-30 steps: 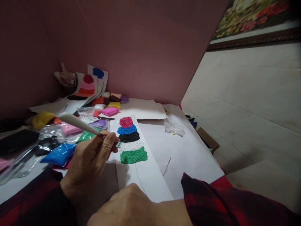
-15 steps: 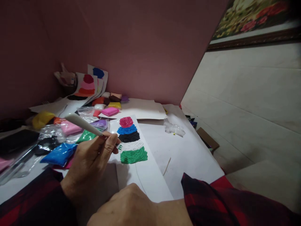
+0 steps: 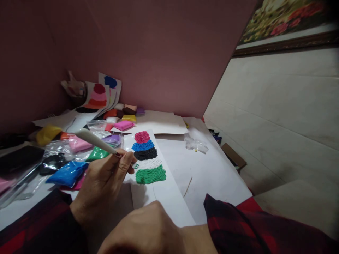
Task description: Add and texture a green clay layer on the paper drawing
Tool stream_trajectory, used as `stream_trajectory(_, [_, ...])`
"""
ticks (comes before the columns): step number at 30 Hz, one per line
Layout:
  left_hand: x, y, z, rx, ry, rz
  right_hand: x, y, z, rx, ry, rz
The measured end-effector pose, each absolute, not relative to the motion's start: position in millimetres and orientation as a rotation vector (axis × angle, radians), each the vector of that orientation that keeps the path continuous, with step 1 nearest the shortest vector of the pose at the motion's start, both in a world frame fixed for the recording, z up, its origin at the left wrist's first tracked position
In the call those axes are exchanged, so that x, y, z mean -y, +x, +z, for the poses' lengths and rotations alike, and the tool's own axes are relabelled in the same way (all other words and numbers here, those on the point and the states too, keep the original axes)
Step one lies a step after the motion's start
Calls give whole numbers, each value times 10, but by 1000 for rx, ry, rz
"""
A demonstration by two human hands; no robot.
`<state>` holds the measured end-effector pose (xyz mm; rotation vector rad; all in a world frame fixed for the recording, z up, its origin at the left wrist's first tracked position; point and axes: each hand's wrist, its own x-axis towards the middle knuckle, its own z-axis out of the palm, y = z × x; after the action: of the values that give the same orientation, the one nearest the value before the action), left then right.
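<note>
My left hand (image 3: 111,176) pinches a white-handled tool (image 3: 95,141), its tip beside the left edge of the white clay band (image 3: 148,163). Small green marks show at that tip. Stacked on a white paper strip (image 3: 172,197) are textured patches: crimson (image 3: 142,137), blue (image 3: 143,145), black (image 3: 145,153), white, and green (image 3: 150,175) lowest. At the bottom, my right hand (image 3: 148,229) shows its back and bent wrist over the paper's near end; its fingers are hidden.
Bagged clay, such as a blue packet (image 3: 67,173) and a pink packet (image 3: 124,125), lies left. Finished sheets (image 3: 91,92) lean at the back wall. A thin stick (image 3: 188,187) and a crumpled clear bag (image 3: 196,144) lie right.
My left hand and the tool have shifted very slightly right. The back of my right hand has risen a little. The paper strip stays where it was.
</note>
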<state>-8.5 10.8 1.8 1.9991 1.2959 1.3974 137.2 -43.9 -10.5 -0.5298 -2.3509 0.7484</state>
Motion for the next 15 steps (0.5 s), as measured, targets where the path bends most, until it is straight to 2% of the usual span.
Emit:
stream_trajectory(3, [-106,-78,23,-1286,1952,1395,425,1402,-14,1843,-748,612])
stream_trajectory(5, [-97,-75,29,-1248,1920,1387,335,1462,106,1768,-809,518])
stream_trajectory(9, [-57,-59,44,-1238,1806,1319,86,1572,223,1877,-1040,250])
stream_trajectory(15, [-10,32,51,-1095,1889,1201,-47,1575,34,2194,-1129,85])
